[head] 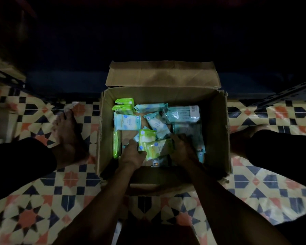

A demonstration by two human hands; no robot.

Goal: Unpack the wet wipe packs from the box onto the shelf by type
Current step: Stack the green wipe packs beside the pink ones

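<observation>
Patterned tile floor [42,200] | dim room | open cardboard box [217,131]

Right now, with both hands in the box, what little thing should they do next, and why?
Probably lift the two green packs straight up out of the box. The left hand and right hand already grip them from either side, and blue packs of another type lie loose around them, so green can go up as one type.

Right hand [181,149] hides packs [193,138] beneath it.
</observation>
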